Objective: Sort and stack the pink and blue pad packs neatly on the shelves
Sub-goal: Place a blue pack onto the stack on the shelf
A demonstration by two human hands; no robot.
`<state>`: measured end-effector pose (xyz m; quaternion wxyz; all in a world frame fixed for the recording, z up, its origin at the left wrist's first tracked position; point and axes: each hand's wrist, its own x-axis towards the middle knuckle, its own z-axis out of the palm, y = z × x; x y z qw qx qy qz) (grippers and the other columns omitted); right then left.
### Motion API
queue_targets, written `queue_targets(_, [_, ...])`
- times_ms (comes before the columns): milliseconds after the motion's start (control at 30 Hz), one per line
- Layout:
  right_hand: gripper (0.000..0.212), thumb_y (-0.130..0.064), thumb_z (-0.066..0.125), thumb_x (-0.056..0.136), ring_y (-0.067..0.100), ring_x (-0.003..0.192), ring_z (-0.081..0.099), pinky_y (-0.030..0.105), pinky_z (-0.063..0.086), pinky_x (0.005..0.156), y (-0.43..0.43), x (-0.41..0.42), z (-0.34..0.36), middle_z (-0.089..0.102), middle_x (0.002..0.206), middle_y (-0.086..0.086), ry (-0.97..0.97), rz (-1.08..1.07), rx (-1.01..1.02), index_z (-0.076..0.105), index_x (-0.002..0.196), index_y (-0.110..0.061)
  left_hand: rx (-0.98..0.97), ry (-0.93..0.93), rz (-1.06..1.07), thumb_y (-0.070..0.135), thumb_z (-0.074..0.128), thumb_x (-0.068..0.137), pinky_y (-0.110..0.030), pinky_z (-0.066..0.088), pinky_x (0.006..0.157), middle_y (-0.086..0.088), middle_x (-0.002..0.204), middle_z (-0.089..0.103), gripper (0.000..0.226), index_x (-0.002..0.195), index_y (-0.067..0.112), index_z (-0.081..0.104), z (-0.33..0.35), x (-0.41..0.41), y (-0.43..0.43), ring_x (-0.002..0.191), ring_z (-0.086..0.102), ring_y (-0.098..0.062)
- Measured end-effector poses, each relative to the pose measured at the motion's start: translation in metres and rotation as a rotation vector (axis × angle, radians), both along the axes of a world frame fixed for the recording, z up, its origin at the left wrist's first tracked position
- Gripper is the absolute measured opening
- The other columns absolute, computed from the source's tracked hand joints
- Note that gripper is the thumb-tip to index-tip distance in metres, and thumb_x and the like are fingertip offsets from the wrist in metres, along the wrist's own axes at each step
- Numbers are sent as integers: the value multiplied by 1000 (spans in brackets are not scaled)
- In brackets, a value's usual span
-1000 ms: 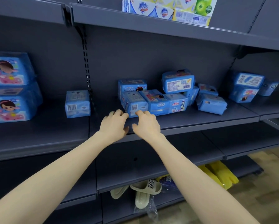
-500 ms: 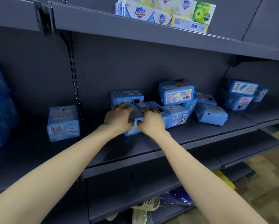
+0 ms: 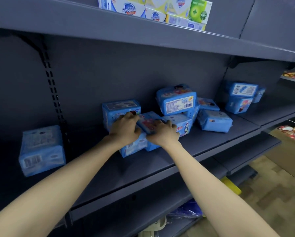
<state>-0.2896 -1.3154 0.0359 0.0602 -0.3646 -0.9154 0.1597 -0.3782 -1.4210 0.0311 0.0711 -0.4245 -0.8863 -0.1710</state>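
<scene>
Several blue pad packs lie jumbled in the middle of the grey shelf (image 3: 160,170). My left hand (image 3: 124,128) and my right hand (image 3: 162,133) sit side by side with fingers curled over the top of the front blue pack (image 3: 134,148), gripping it from both sides. A tilted pack with a pink print (image 3: 147,123) shows between my fingers. An upright pack (image 3: 121,106) stands behind my left hand. A labelled pack (image 3: 176,100) tops the pile. One lone pack (image 3: 41,151) stands at the left. No pink pack is in view.
More blue packs lie at the right (image 3: 214,120) and in the neighbouring bay (image 3: 240,96). Soap boxes (image 3: 153,9) line the shelf above. A cardboard box of snacks (image 3: 290,151) stands on the floor at the right. Slippers (image 3: 153,226) lie on a lower shelf.
My hands reached from the shelf's front edge onto the front pack and closed over it. The view moved closer and to the right; the big packs at far left left the frame.
</scene>
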Motion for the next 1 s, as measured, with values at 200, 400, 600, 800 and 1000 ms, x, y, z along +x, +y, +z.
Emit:
queue_targets(200, [71,-47,62,76,38,130,27,48,36,103,9,-2,-2,30,139,17,-12,9,-37,34,136,-19,7,-7,13,32,51,91,-39,44,92,-9,136,43,50,137,16,41,-7,3,14,121,45,-30])
queue_targets(400, [74,-44,66,74,39,128,26,42,38,98,20,-1,3,31,135,20,-2,84,-79,33,132,-12,9,-19,85,32,49,93,-36,39,97,-6,139,42,48,138,19,41,-6,11,16,125,42,-26])
queue_targets(600, [88,-56,67,67,36,121,34,35,27,84,24,3,2,42,129,15,37,148,0,34,130,-4,-28,-14,177,31,47,93,-33,38,95,-7,137,43,43,134,17,46,-7,24,18,123,44,-28])
queue_targets(800, [76,-51,66,75,35,118,39,40,29,98,28,22,12,46,124,12,81,206,73,41,125,2,-49,-37,243,33,48,93,-36,39,93,-8,135,44,43,132,17,45,-8,35,14,122,43,-29])
queue_targets(1000, [66,-44,74,69,34,114,41,39,31,100,34,40,10,52,114,12,298,209,-13,49,112,-1,12,-96,300,34,48,93,-37,41,93,-9,135,45,41,130,17,48,-8,44,14,123,42,-29])
